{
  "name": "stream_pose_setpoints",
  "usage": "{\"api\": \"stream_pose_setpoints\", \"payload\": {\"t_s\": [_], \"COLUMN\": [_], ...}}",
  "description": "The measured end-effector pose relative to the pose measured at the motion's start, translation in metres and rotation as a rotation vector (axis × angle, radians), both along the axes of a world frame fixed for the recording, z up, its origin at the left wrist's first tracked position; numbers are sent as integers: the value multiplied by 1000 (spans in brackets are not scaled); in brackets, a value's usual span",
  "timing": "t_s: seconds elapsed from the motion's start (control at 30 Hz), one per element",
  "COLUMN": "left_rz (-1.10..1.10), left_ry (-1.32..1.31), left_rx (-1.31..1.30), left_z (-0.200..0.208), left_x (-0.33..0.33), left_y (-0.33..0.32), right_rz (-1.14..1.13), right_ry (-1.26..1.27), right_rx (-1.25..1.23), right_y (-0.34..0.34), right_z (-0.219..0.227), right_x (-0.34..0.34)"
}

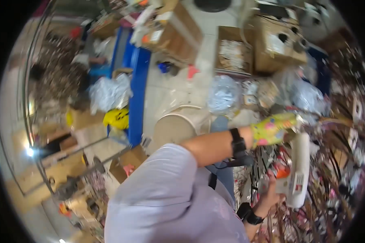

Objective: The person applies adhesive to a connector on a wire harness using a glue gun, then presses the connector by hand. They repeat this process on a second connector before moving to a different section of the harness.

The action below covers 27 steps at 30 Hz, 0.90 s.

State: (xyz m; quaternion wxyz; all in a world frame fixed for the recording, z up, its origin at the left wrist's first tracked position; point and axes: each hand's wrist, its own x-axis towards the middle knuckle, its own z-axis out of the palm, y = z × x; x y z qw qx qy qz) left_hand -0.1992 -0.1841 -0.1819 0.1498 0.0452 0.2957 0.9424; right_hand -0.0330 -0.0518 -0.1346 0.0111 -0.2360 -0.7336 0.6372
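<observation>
My left arm reaches across to the right, a black band on its wrist. A yellow-green patterned glove covers my left hand (273,128), which is close to the upper end of a long white device (300,170). Its fingers are smeared by motion, and I cannot tell whether they touch the device. Lower down, my bare right hand (271,193), with a black watch on the wrist, is closed around the device's pale side part. Beside my right thumb shows an orange piece (283,173). What kind of device this is remains unclear.
Around my hands spreads a dense clutter of thin brown, branch-like strands (332,162). Past my left arm are an open cardboard box (234,52), clear plastic bags (224,95) and a round beige stool (174,129). Farther left stands a blue shelf edge (138,89).
</observation>
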Motion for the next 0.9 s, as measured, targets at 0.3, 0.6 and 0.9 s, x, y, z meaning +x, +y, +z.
{"api": "stream_pose_setpoints", "payload": {"t_s": [0.3, 0.6, 0.9], "left_rz": [-199, -195, 187], "left_ry": [-387, -383, 278], "left_rx": [256, 221, -343], "left_z": [-7, -6, -12], "left_x": [1, -1, -4], "left_y": [-14, -13, -3], "right_rz": [18, 71, 108], "right_ry": [31, 31, 70], "right_rx": [-27, 28, -67], "right_y": [-18, -12, -13], "right_z": [12, 10, 22], "right_x": [-17, -16, -23]}}
